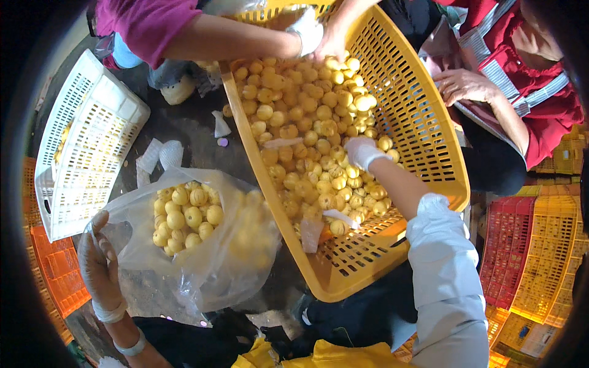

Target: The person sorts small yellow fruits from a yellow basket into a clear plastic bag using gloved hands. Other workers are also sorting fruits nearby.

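My left hand [99, 262], in a thin glove, grips the rim of a clear plastic bag [202, 280] between thumb and fingers. The bag's mouth is spread toward me, and pale yellow round fruits [193, 216] fill it. My right hand [361, 152], also gloved, reaches into a large yellow slotted plastic crate [409, 110] and touches the heap of striped yellow fruits, probably pepino melons [317, 138]. Its fingertips are hidden, so whether it grips a fruit does not show. The crate is tilted, its near end bare of fruit apart from foam scraps [312, 234].
Another person's gloved hand [306, 32] and a bare hand [331, 43] work at the crate's far end. A person in red [543, 124] sits at right. A white crate [96, 142] stands at left; foam sleeves [171, 154] lie on the ground. Stacked crates [543, 257] line the right.
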`<state>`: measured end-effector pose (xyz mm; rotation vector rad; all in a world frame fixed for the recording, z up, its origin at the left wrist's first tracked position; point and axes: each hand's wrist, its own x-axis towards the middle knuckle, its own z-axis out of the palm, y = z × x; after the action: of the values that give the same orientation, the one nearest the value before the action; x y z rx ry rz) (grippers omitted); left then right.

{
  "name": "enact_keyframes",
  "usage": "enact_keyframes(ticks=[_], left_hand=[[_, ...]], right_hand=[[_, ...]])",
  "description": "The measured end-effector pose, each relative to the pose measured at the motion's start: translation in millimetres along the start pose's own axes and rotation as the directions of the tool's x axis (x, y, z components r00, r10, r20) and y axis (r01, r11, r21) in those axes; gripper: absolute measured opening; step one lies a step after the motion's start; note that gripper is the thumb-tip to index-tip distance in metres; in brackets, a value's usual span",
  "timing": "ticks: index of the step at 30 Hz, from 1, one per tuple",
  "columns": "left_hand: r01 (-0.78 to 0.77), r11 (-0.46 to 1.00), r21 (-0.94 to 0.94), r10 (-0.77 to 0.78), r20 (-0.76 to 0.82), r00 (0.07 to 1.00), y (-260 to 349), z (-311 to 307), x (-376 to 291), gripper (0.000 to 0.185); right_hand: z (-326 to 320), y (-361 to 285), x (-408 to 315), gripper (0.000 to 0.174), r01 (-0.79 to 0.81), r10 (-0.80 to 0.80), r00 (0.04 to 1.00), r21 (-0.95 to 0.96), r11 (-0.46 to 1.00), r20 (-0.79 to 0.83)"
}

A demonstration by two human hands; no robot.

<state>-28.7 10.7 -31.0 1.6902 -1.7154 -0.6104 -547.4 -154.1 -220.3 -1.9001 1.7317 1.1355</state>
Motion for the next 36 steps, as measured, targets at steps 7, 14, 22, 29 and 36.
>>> enact_keyframes(ticks=[7, 14, 22, 29, 36], left_hand=[[-0.155, 0.987, 0.04, 0.156, -0.021, 0.988, 4, 5, 0, 0.034], [0.302, 0.802, -0.515, -0.334, 0.032, 0.942, 20, 4, 1, 0.033], [0.341, 0.693, -0.636, -0.39, 0.067, 0.918, 28, 10, 8, 0.046], [0.339, 0.653, -0.678, -0.333, 0.145, 0.932, 19, 4, 15, 0.045], [0.307, 0.761, -0.572, -0.334, 0.06, 0.941, 7, 4, 9, 0.042]], right_hand=[[1, -2, 0, 0.048, 0.039, -0.043, 0.982, 0.025, 0.999, 0.185], [10, -1, -21, 0.073, 0.11, -0.177, 0.933, 0.221, 0.969, 0.312], [-21, 30, -43, 0.048, 0.063, -0.484, 0.875, 0.99, 0.124, 0.005], [-2, 25, -47, 0.044, 0.241, -0.238, 0.97, -0.124, 0.962, 0.044], [52, -40, -26, 0.027, 0.029, -0.114, 0.987, -0.577, 0.816, -0.113]])
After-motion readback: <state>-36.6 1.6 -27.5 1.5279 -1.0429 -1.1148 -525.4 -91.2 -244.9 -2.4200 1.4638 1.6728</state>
